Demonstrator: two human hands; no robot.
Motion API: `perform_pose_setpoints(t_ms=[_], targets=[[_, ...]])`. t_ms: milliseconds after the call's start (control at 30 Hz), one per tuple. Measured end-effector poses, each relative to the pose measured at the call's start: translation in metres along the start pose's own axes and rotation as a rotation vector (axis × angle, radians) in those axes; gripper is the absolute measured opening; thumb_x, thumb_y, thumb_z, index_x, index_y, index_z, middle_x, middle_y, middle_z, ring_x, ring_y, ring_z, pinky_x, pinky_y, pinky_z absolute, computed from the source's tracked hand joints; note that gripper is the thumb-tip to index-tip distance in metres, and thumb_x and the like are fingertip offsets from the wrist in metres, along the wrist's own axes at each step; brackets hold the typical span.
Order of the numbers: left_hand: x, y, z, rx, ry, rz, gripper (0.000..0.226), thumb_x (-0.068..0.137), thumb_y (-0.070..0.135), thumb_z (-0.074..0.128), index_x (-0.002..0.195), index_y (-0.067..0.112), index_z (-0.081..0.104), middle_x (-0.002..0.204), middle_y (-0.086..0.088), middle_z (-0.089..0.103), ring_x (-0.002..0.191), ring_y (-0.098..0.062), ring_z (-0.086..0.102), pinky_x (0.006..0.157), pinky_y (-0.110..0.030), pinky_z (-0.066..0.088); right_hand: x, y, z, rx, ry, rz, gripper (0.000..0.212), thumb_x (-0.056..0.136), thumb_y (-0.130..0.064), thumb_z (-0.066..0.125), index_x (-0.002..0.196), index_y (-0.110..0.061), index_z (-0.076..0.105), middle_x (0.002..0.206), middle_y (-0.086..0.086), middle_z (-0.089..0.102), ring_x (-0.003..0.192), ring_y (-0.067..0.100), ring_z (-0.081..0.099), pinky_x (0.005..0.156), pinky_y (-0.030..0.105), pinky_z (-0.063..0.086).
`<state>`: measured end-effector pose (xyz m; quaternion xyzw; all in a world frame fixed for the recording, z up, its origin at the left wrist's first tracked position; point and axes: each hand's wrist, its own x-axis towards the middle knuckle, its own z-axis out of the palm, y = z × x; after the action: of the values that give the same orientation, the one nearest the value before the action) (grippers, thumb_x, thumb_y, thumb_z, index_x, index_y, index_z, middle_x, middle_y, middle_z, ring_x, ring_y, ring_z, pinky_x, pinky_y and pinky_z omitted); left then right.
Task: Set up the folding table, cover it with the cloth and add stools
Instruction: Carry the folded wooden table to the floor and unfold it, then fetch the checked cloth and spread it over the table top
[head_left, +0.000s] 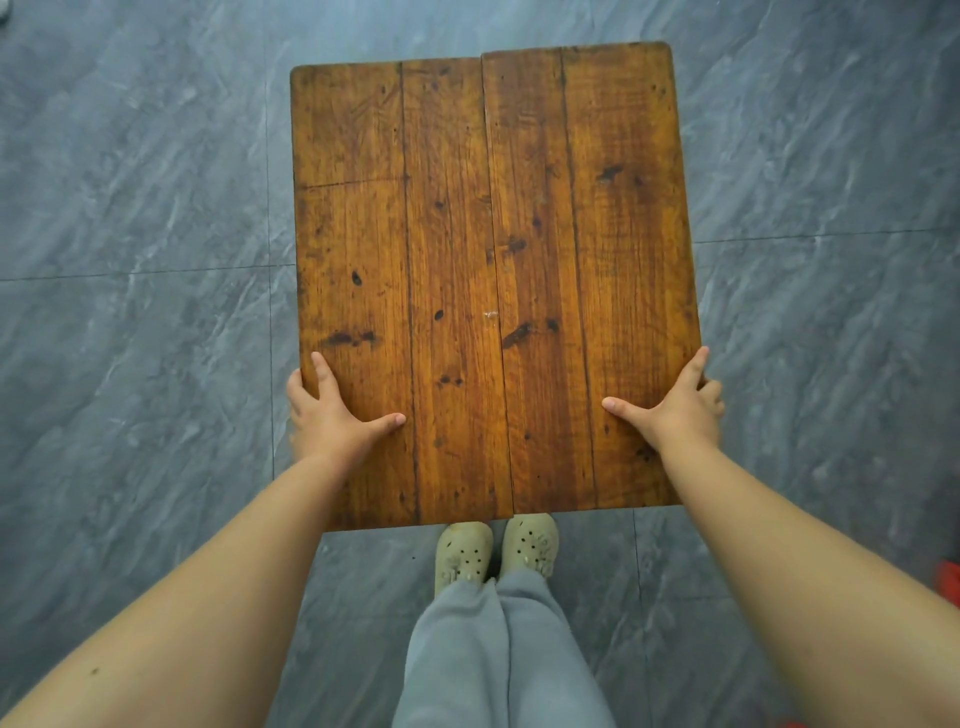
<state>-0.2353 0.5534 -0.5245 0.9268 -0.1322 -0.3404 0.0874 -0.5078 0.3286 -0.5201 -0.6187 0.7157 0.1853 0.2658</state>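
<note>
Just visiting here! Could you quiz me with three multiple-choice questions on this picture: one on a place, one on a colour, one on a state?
1. Where do the left hand and right hand hold the wooden tabletop? A) far corners B) side edges, near end C) middle seam
2. What colour is the floor? A) grey B) white C) green
3. How is the tabletop's surface? A) fully draped B) half draped C) bare
Answers: 1 B, both hands clasp the side edges; 2 A, its tiles are grey; 3 C, bare wood shows throughout.
</note>
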Motion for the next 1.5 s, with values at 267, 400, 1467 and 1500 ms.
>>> perform_pose_setpoints(t_ms=[267, 400, 1467, 1500], targets=[[-0.006, 0.005, -0.008, 0.066, -0.057, 0.006, 0.123, 0.067, 0.062, 0.071, 0.148, 0.027, -0.014, 0.157, -0.006, -0.013, 0.144, -0.033, 0.002, 0.113, -0.054, 0.019, -0.008, 0.000, -0.007, -0.004, 0.020, -0.112, 0.124, 0.069, -0.066, 0.068, 0.151, -0.019, -0.013, 0.158, 0.013, 0.005, 0.144, 0.033, 0.011, 0.114, 0.052, 0.022], [-0.041, 0.024, -0.023, 0.211, -0.053, 0.240, 0.096, 0.083, 0.067, 0.046, 0.151, 0.024, -0.007, 0.158, -0.004, -0.016, 0.145, -0.026, -0.005, 0.115, -0.053, 0.012, -0.049, 0.001, -0.039, 0.066, 0.196, -0.407, 0.089, 0.090, -0.052, 0.051, 0.152, -0.014, 0.001, 0.160, 0.010, 0.006, 0.146, 0.028, 0.008, 0.118, 0.044, 0.015], [-0.801, 0.309, 0.048, 0.407, -0.273, 2.194, 0.071, 0.087, 0.061, 0.032, 0.148, 0.024, 0.028, 0.155, -0.001, 0.027, 0.142, -0.024, 0.025, 0.110, -0.051, 0.027, -0.502, 0.595, -0.284, 0.395, 1.089, 0.382, 0.077, 0.090, -0.049, 0.052, 0.149, -0.010, 0.022, 0.158, 0.011, 0.016, 0.146, 0.027, 0.013, 0.117, 0.045, 0.019], [-0.824, 0.303, 0.063, 0.414, -0.301, 2.211, 0.072, 0.086, 0.061, 0.033, 0.148, 0.024, 0.029, 0.154, -0.001, 0.027, 0.141, -0.025, 0.026, 0.110, -0.051, 0.029, -0.514, 0.618, -0.279, 0.405, 1.079, 0.413, 0.078, 0.089, -0.047, 0.054, 0.149, -0.010, 0.022, 0.158, 0.011, 0.016, 0.146, 0.027, 0.013, 0.117, 0.046, 0.020]])
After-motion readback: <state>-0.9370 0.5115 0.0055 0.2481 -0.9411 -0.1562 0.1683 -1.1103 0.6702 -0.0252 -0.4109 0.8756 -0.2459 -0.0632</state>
